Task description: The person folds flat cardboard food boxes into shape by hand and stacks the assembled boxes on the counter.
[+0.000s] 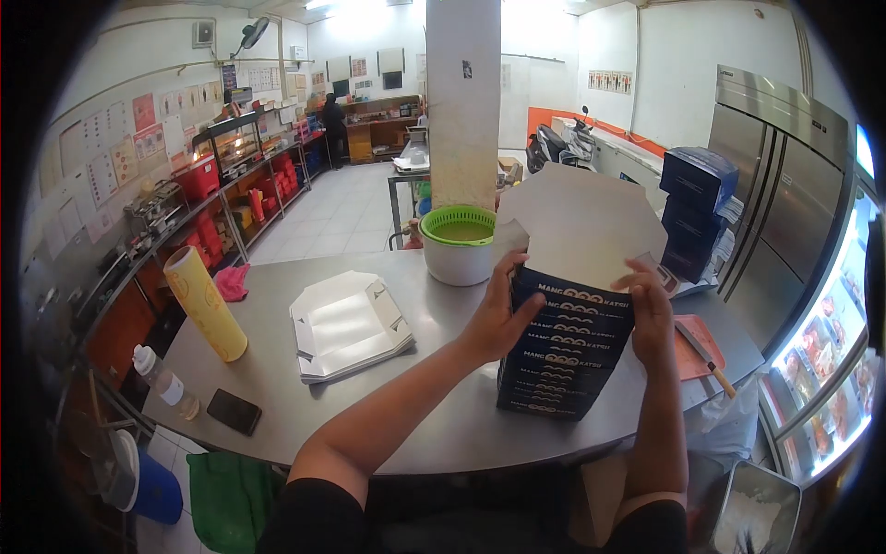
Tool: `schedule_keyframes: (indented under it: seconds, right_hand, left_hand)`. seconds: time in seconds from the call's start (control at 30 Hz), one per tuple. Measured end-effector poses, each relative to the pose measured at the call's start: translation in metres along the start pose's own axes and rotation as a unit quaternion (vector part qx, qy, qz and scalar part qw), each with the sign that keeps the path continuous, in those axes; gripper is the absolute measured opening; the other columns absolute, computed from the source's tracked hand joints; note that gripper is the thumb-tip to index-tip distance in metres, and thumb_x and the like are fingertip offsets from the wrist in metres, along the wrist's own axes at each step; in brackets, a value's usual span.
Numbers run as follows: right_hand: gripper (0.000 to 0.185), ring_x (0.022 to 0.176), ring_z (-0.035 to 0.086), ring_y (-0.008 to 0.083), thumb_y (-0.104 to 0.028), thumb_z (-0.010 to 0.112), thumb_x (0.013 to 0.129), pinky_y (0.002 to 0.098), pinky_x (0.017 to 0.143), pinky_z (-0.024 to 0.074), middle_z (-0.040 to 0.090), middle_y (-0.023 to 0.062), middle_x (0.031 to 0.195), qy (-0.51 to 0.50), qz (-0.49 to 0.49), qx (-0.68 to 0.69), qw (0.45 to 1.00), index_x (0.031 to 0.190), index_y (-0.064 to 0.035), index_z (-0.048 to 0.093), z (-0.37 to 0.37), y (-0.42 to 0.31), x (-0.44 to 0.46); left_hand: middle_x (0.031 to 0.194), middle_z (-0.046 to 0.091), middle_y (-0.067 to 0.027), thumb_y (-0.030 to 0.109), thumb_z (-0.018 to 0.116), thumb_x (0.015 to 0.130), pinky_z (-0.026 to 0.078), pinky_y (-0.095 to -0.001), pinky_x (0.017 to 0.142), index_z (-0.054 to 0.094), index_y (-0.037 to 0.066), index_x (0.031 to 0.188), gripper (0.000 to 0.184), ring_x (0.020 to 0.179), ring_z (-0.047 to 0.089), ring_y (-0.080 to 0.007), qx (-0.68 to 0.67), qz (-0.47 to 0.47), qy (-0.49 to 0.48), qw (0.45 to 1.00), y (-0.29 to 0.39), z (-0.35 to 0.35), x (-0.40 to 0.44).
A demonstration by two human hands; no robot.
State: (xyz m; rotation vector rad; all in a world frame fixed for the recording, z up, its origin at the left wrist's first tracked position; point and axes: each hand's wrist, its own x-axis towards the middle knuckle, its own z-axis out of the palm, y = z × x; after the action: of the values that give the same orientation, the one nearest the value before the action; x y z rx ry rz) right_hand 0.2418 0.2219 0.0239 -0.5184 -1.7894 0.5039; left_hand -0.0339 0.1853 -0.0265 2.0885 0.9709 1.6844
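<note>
A tall stack of dark blue printed boxes point(563, 355) stands on the steel table point(434, 434). Its topmost box has a white lid point(586, 222) raised upright. My left hand point(506, 309) grips the upper left corner of that box, thumb on the printed front. At the upper right corner, my right hand point(649, 309) has its fingers curled around the box edge beside the lid. To the left lies a short pile of open white box trays point(353, 328).
On the table are a yellow roll point(205, 305), a bottle point(166, 383), a phone point(233, 412), a pink cloth point(233, 283), a white bucket with green basket point(459, 242), and a knife point(706, 355) on a red board point(694, 334). More blue boxes point(692, 226) stand behind right. A person point(333, 129) stands far back.
</note>
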Motion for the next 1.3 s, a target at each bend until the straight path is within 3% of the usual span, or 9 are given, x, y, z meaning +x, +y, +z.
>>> schedule_keyframes:
  seconds: [0.13, 0.37, 0.47, 0.67, 0.77, 0.93, 1.13, 1.3]
  right_hand:
    - [0.016, 0.129, 0.059, 0.0316, -0.006, 0.056, 0.105, 0.0418, 0.11, 0.0427, 0.07, 0.0167, 0.126, -0.059, 0.051, 0.004, 0.997, 0.095, 0.0006, 0.066, -0.013, -0.012, 0.006]
    - [0.015, 0.13, 0.06, 0.0307, -0.009, 0.057, 0.105, 0.0446, 0.118, 0.0367, 0.07, 0.0158, 0.125, -0.087, -0.006, -0.058, 0.994, 0.096, -0.0006, 0.066, -0.022, -0.029, 0.008]
    - [0.016, 0.131, 0.059, 0.0308, -0.009, 0.056, 0.105, 0.0465, 0.123, 0.0317, 0.071, 0.0158, 0.125, -0.085, 0.005, -0.039, 0.996, 0.096, -0.0005, 0.066, -0.021, -0.025, 0.002]
    - [0.016, 0.131, 0.059, 0.0303, -0.008, 0.053, 0.106, 0.0484, 0.126, 0.0279, 0.07, 0.0173, 0.123, -0.076, 0.007, -0.005, 0.997, 0.098, 0.0005, 0.065, -0.019, -0.022, 0.0]
    - [0.017, 0.132, 0.058, 0.031, -0.009, 0.054, 0.106, 0.047, 0.124, 0.03, 0.07, 0.0168, 0.123, -0.075, -0.001, -0.006, 0.997, 0.101, 0.0006, 0.066, -0.02, -0.02, 0.0]
    - [0.019, 0.137, 0.053, 0.0313, -0.015, 0.054, 0.109, 0.0443, 0.118, 0.0357, 0.07, 0.0129, 0.12, -0.081, -0.029, 0.03, 0.996, 0.107, -0.0007, 0.066, -0.025, -0.017, -0.002]
    - [0.019, 0.139, 0.051, 0.0305, -0.017, 0.055, 0.109, 0.0437, 0.119, 0.0344, 0.069, 0.0116, 0.121, -0.03, -0.011, 0.03, 0.999, 0.11, -0.0012, 0.065, -0.021, -0.009, -0.013]
    - [0.021, 0.144, 0.046, 0.0307, -0.012, 0.052, 0.108, 0.0437, 0.121, 0.0332, 0.061, 0.0145, 0.137, 0.024, -0.03, -0.011, 0.999, 0.125, -0.0019, 0.06, -0.013, 0.0, -0.02]
  left_hand:
    - [0.152, 0.038, -0.0269, 0.032, 0.066, 0.105, 0.035, -0.046, 0.118, 0.015, 0.007, 0.154, 0.075, 0.14, 0.045, -0.0373, 0.077, 0.026, 0.007, 0.997, 0.014, 0.002, -0.007]
    - [0.15, 0.038, -0.0293, 0.037, 0.072, 0.1, 0.031, -0.0495, 0.12, 0.021, 0.008, 0.149, 0.076, 0.143, 0.039, -0.0427, 0.165, 0.052, -0.004, 0.985, 0.039, -0.006, -0.005]
    - [0.153, 0.035, -0.0283, 0.045, 0.066, 0.103, 0.028, -0.0493, 0.122, 0.033, 0.007, 0.142, 0.064, 0.147, 0.033, -0.0432, 0.166, 0.078, -0.018, 0.983, 0.034, -0.018, 0.001]
    - [0.148, 0.047, -0.0235, 0.051, 0.045, 0.11, 0.028, -0.0464, 0.122, 0.047, 0.006, 0.128, 0.049, 0.148, 0.037, -0.0398, 0.081, 0.13, -0.066, 0.986, 0.022, -0.034, 0.035]
    - [0.141, 0.054, -0.0207, 0.05, 0.041, 0.112, 0.031, -0.0456, 0.12, 0.051, 0.006, 0.124, 0.047, 0.144, 0.044, -0.0374, 0.055, 0.057, -0.11, 0.991, 0.033, -0.036, 0.034]
    - [0.137, 0.057, -0.0198, 0.048, 0.039, 0.113, 0.035, -0.0452, 0.118, 0.054, 0.006, 0.123, 0.046, 0.14, 0.049, -0.0372, 0.071, 0.072, -0.092, 0.991, 0.027, -0.034, 0.032]
    - [0.135, 0.058, -0.0198, 0.044, 0.038, 0.114, 0.037, -0.0438, 0.116, 0.055, 0.005, 0.121, 0.043, 0.135, 0.051, -0.0372, 0.081, 0.073, -0.102, 0.989, 0.029, -0.034, 0.035]
    - [0.138, 0.055, -0.0197, 0.043, 0.036, 0.114, 0.035, -0.0428, 0.117, 0.054, 0.003, 0.126, 0.045, 0.135, 0.05, -0.0353, 0.059, 0.07, -0.084, 0.992, 0.027, -0.029, 0.035]
